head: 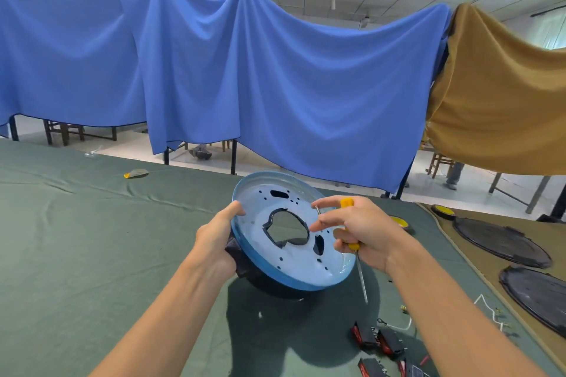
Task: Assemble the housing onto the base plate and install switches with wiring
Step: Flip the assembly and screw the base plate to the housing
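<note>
Nearest, at the right on the green table cloth (92,239), lie several red-and-black switches (378,341), with a white wire (490,309) just beyond them, to their right. Farther in, both hands hold work above the cloth. The left hand (219,242) grips the left rim of the round blue plate (294,266), thumb over the edge and fingers curled under against the dark housing (245,263) that sits below it. The plate is tilted, its pale inner face with a large centre cutout turned toward the viewer. The right hand (361,229) has its lower fingers wrapped round a yellow-handled screwdriver (353,245), shaft pointing down toward the near side, while its upper fingertips hold a small screw (317,210) over the plate's right side. Farther right, on a tan cloth (477,257), lie two black round plates (502,242), and two yellow-centred discs (398,220) sit nearby. A small grey and yellow object (136,174) rests far left. Behind hang a blue drape (245,70) and a tan drape (505,101).
</note>
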Demonstrator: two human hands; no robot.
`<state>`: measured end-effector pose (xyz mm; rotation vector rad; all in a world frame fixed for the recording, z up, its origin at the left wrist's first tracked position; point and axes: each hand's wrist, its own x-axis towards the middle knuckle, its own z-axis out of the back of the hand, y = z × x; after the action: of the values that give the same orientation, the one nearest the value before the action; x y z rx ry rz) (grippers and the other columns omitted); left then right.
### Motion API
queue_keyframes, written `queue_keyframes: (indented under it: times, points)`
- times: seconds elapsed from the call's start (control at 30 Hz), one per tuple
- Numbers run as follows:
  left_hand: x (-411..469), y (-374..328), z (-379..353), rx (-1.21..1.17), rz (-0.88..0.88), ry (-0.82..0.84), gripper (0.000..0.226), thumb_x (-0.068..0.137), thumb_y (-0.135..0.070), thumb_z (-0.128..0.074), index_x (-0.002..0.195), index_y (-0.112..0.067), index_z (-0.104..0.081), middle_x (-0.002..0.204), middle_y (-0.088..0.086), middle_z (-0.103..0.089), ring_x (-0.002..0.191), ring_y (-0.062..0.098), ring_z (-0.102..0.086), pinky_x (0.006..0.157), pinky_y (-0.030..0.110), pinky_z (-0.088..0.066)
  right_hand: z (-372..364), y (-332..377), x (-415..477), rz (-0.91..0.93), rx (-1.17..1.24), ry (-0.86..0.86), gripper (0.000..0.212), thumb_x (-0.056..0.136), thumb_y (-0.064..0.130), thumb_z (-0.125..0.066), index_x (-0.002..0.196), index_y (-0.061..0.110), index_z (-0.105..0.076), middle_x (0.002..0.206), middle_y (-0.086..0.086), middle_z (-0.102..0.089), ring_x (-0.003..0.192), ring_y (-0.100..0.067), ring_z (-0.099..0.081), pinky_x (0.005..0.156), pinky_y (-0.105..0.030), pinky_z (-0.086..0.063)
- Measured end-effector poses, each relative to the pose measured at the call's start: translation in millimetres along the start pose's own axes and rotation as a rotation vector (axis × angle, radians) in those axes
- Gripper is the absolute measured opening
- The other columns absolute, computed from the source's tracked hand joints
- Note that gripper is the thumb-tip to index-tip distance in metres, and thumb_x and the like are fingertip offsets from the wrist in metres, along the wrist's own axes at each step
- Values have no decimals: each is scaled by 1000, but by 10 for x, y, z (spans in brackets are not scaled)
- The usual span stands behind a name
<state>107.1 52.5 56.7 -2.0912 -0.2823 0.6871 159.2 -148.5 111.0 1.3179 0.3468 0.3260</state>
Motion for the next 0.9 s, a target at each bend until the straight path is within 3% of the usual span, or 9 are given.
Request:
queue_keyframes:
  times: [0.1,0.2,0.3,0.4,0.6,0.73,0.83,0.9]
  points:
    - [100,56,104,-35,81,16,38,67,-22,-70,99,-4,-61,91,15,-60,75,35,-61,67,50,-58,-75,8,33,17,-129,26,25,89,-1,-57,108,14,-65,86,-14,-75,33,-3,-41,46,-23,-39]
    - [184,121,225,-38,122,37,38,70,-25,-72,98,-2,-62,95,16,-60,80,35,-64,56,43,-58,-157,11,109,34,-339,69,26,86,2,-60,106,19,-65,85,-13,-74,45,-9,-37,46,-22,-40]
    - [273,176,316,-9,115,79,49,67,-32,-79,101,2,-67,98,19,-65,82,36,-67,59,43,-58,-255,15,212,61,-518,88,25,84,5,-65,102,22,-66,93,-18,-71,56,-15,-42,48,-23,-42]
    - [347,229,361,-35,123,108,62,67,-39,-82,109,3,-67,100,21,-70,83,37,-70,69,46,-60,-354,33,333,107,-626,109,18,86,9,-66,95,24,-62,90,-8,-72,55,-13,-48,50,-25,-45]
    - [503,257,451,-53,146,217,73,72,-49,-78,116,7,-62,106,27,-70,91,39,-71,64,44,-60,-470,80,578,209,-817,112,7,93,21,-60,98,19,-56,74,11,-69,60,-12,-53,52,-25,-44]
    - [593,203,503,-13,191,295,84,71,-60,-73,118,8,-61,109,28,-68,97,40,-69,73,48,-60,-540,78,683,270,-893,78,10,93,26,-62,89,19,-58,75,14,-71,80,-13,-63,64,-28,-49]
    - [641,189,517,54,204,312,84,68,-56,-77,119,8,-59,110,27,-68,99,37,-69,78,45,-60,-554,50,726,309,-907,61,14,91,27,-65,80,19,-60,70,11,-73,77,-6,-64,59,-23,-46]
    - [641,203,507,100,227,333,82,62,-51,-81,114,9,-60,107,25,-69,92,34,-71,71,40,-60,-546,41,743,320,-903,50,13,89,26,-68,80,18,-64,68,10,-72,74,-2,-64,59,-21,-44]
